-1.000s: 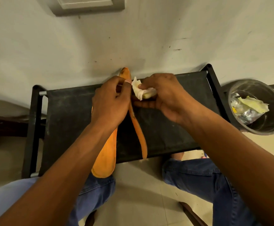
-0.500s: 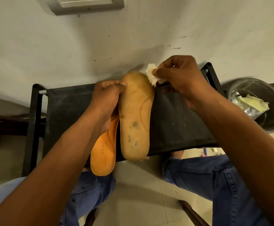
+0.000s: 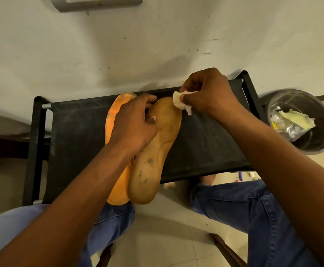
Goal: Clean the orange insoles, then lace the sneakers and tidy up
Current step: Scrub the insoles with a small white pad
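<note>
Compared with half a second ago, the left hand (image 3: 133,124) has slid further over the two insoles, its fingers now curled across the toe end of the tan-faced insole (image 3: 153,155) with the thumb pressing its face, and more of the bright orange insole (image 3: 113,120) shows to the left, its worn toe now clear of the hand. The right hand (image 3: 208,91) has come nearer and lower: it pinches a crumpled white tissue (image 3: 181,102) between thumb and fingertips, and the wad now touches the far right edge of the tan insole's toe instead of hovering just beyond it. Both insoles lie lengthwise across a black fabric-topped rack (image 3: 205,135) with a black frame, their heels hanging over its near edge above the person's knees in blue jeans (image 3: 244,212). The rack stands against a scuffed pale wall (image 3: 157,45); the floor is pale tile. To the right sits a round dark bin (image 3: 323,139) holding crumpled paper and foil. The orange insole's middle is hidden under the left hand and forearm, and the grey specks on the tan insole's heel are too small to identify. A framed fixture at the far top is cut off by the picture edge.
</note>
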